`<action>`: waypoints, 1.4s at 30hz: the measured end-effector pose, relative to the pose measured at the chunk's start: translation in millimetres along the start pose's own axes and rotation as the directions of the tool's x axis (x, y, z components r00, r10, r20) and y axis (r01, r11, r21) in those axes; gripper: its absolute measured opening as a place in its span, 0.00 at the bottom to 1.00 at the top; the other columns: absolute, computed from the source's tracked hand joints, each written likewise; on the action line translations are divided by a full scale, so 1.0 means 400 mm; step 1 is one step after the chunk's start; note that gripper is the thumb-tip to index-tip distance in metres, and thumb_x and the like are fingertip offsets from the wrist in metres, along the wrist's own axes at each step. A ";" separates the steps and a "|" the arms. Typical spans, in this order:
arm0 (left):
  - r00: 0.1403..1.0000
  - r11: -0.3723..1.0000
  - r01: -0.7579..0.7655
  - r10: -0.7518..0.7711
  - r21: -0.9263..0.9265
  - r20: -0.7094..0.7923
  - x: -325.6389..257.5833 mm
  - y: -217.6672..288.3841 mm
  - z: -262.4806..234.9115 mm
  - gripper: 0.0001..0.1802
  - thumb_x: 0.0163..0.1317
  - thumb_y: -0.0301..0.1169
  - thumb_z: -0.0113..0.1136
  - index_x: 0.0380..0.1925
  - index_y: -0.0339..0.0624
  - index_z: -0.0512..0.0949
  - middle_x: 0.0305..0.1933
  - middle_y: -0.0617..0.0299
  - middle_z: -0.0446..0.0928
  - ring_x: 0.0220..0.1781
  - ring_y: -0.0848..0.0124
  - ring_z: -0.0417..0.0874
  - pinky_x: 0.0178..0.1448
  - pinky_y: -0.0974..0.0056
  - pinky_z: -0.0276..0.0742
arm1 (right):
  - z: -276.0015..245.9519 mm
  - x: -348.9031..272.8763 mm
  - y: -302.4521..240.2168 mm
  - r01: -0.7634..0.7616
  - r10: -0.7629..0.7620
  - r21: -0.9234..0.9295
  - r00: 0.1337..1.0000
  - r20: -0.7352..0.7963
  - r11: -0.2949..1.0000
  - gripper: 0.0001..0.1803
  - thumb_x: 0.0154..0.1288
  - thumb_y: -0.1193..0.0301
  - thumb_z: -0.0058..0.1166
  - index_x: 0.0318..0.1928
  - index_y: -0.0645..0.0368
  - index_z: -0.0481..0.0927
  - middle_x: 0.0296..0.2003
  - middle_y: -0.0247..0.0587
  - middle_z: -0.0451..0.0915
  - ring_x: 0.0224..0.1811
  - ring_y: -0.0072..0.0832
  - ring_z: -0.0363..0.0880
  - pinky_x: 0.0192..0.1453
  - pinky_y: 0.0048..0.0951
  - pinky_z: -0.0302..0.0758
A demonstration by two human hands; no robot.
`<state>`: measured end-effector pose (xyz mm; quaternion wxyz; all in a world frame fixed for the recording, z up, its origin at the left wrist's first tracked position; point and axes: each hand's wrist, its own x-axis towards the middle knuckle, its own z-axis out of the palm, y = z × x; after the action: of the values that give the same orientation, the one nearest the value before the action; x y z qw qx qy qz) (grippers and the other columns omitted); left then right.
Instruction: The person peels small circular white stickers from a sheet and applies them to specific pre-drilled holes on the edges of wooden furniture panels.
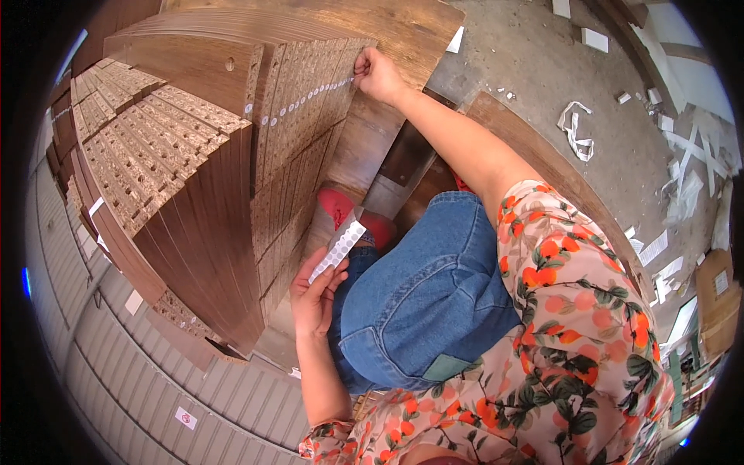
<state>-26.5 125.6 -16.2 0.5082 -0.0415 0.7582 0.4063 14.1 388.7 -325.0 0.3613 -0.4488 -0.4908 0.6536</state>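
Note:
My left hand [313, 294] is closed on a strip of round stickers [338, 249], pale dots on a backing sheet, held above my knee. At the far end of a stack of brown boards [298, 116], my right hand [377, 76] has its fingers pinched together against the boards' raw edges. A row of small round white stickers [304, 105] runs across those edges, one to a board, up to my right fingertips. Whatever lies between those fingertips is too small and covered to make out.
More upright boards with drilled edges [155, 147] stand at left. Beneath the stack lies a wooden sheet [403, 27]. On the concrete floor [535, 62] to the right are a white strap [575, 130], paper scraps and a cardboard box [717, 291].

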 end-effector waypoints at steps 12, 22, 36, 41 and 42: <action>0.999 1.000 -0.027 0.027 -0.008 -0.019 0.008 -0.005 -0.011 0.20 0.59 0.19 0.54 0.53 0.29 0.69 0.45 0.46 0.78 0.45 0.60 0.82 0.46 0.64 0.80 | -0.041 -0.027 -0.045 0.093 -0.063 -0.431 0.995 0.082 0.897 0.10 0.48 0.71 0.61 0.31 0.59 0.77 0.30 0.48 0.79 0.35 0.43 0.79 0.42 0.37 0.75; 0.966 0.967 -0.254 0.256 0.033 -0.041 -0.005 0.044 0.025 0.20 0.59 0.20 0.56 0.53 0.29 0.69 0.44 0.47 0.77 0.44 0.62 0.82 0.44 0.66 0.80 | -0.040 -0.155 -0.111 -0.360 0.356 -0.087 0.802 0.481 0.929 0.15 0.65 0.60 0.50 0.46 0.55 0.75 0.23 0.40 0.79 0.23 0.25 0.78 0.24 0.26 0.72; 0.954 0.913 -0.285 0.240 0.292 0.180 0.015 -0.006 0.057 0.20 0.55 0.24 0.64 0.49 0.35 0.75 0.49 0.56 0.74 0.48 0.75 0.76 0.52 0.69 0.74 | -0.024 -0.351 -0.379 -0.831 0.285 0.278 0.448 0.847 0.482 0.25 0.73 0.57 0.35 0.48 0.68 0.74 0.42 0.47 0.80 0.43 0.28 0.79 0.47 0.28 0.76; 0.950 0.970 -0.169 0.207 -0.172 0.235 0.054 -0.033 0.033 0.24 0.66 0.48 0.48 0.46 0.36 0.74 0.39 0.57 0.79 0.41 0.70 0.79 0.45 0.68 0.72 | -0.005 -0.381 -0.415 -0.750 0.338 0.073 0.380 0.861 0.658 0.24 0.72 0.57 0.39 0.44 0.66 0.79 0.38 0.40 0.81 0.38 0.24 0.78 0.43 0.24 0.74; 0.951 0.971 -0.181 0.213 -0.157 0.225 0.057 -0.022 0.037 0.26 0.67 0.50 0.46 0.46 0.36 0.74 0.39 0.57 0.79 0.40 0.70 0.79 0.45 0.68 0.72 | -0.005 -0.385 -0.424 -0.745 0.351 0.031 0.350 0.869 0.666 0.22 0.71 0.56 0.41 0.42 0.62 0.80 0.36 0.40 0.81 0.36 0.20 0.77 0.41 0.22 0.73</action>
<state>-22.3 137.6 -41.6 0.5491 0.0499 0.6623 0.5072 73.3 292.3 -125.8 -0.0649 -0.1506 -0.2552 0.9529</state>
